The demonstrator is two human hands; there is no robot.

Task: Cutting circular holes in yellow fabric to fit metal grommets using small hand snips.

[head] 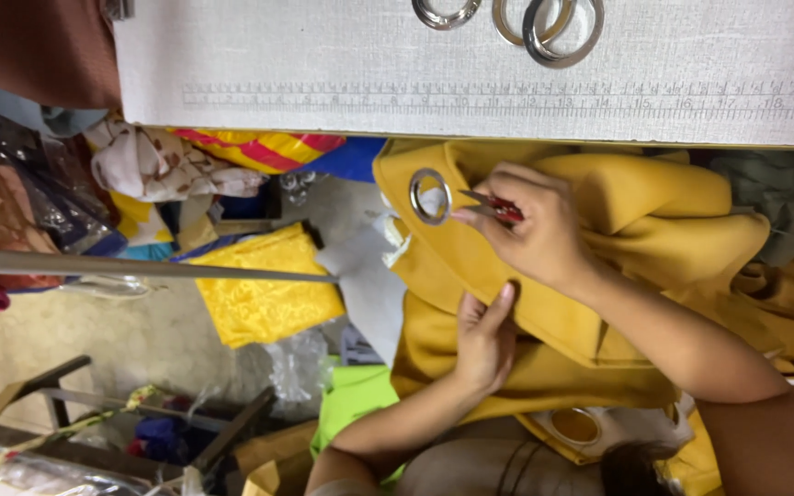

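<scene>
Workbench (323,64), covered in pale grey cloth with a printed ruler strip along its near edge, fills the top of the view; three loose metal rings (549,23) lie at its far edge. Below that near edge a heap of yellow curtain (654,230) hangs bunched into the person's lap, its folded hem running roughly along the bench edge. One ring, the eyelet (431,196), is set in the hem's end, on the side away from the person's body. Right hand (535,234) is nearer to it, closed on small red-handled scissors (498,209) whose tips point at the eyelet's rim, just touching or nearly so. Left hand (484,340) lies further back, fingers flat and pressed on the fold, gripping nothing that can be seen. Behind, the room is crowded with stacked fabrics (259,294), plastic bags and a metal rod (140,266).
</scene>
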